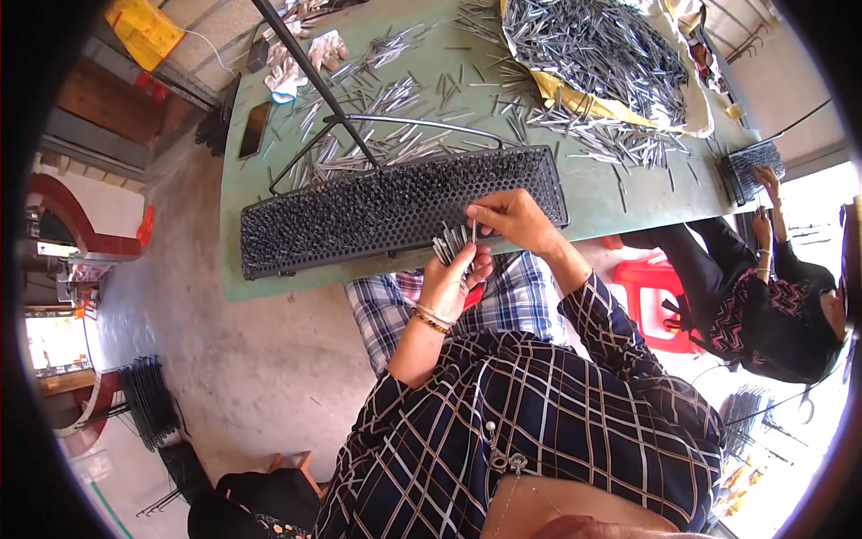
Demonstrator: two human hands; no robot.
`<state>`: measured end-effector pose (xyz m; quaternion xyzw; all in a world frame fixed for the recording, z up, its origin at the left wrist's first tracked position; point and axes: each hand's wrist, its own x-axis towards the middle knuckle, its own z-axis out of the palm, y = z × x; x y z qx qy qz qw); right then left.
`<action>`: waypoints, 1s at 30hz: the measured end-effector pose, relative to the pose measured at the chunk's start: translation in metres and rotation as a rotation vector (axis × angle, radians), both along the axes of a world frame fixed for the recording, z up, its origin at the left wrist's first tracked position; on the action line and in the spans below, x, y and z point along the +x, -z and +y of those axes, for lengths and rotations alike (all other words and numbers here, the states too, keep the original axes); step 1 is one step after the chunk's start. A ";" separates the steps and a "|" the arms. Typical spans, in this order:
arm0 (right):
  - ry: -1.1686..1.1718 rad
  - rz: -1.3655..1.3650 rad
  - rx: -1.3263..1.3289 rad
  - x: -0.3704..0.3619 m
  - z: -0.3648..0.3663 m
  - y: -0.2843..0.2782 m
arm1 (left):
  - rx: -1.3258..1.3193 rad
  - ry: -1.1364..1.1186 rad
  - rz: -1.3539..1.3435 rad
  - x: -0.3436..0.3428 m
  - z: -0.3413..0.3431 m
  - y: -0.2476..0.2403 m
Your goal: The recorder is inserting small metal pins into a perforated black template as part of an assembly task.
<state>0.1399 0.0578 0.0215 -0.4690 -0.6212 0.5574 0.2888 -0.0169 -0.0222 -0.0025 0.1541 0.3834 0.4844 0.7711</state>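
Note:
My left hand [446, 286] is closed around a bundle of thin metal rods [451, 244], their ends fanning out above the fingers. Just above it, my right hand [516, 221] pinches the top of a single rod [474, 230] between thumb and fingertips. Both hands are at the near edge of a long black perforated rack [431, 218] on the table. Rods stand packed in its holes on the left and along the back; open holes show in the middle and toward the right, beside my right hand.
Loose rods lie scattered over the green table [620, 216]. A yellow-edged sack [575, 97] heaped with rods is at the back right. A phone [255, 130] and work gloves [305, 65] lie at left. A co-worker [763, 305] handles another rack [752, 171] at the far right, near a red stool [642, 287].

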 end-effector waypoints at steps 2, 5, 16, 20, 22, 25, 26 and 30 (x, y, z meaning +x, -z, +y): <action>0.077 0.089 -0.030 0.001 -0.003 0.002 | -0.011 -0.011 -0.009 0.001 -0.001 0.001; 0.091 0.132 -0.096 0.001 -0.009 -0.002 | -0.028 -0.034 0.007 0.001 -0.002 0.003; 0.036 0.116 -0.077 0.000 -0.014 -0.005 | 0.048 -0.024 0.143 0.004 -0.005 0.005; 0.050 0.105 0.054 0.003 -0.008 -0.007 | 0.019 -0.042 0.133 0.003 -0.005 0.005; 0.105 0.037 0.197 0.005 0.001 -0.014 | -0.001 -0.063 0.096 0.002 -0.006 0.007; 0.185 -0.028 0.380 0.006 0.020 -0.013 | -0.031 -0.009 0.074 0.003 -0.007 0.005; 0.210 -0.024 0.420 0.007 0.026 -0.009 | -0.029 -0.010 0.074 0.005 -0.007 0.004; 0.139 -0.088 0.515 0.007 0.039 0.002 | -0.044 0.036 0.050 0.007 -0.012 0.006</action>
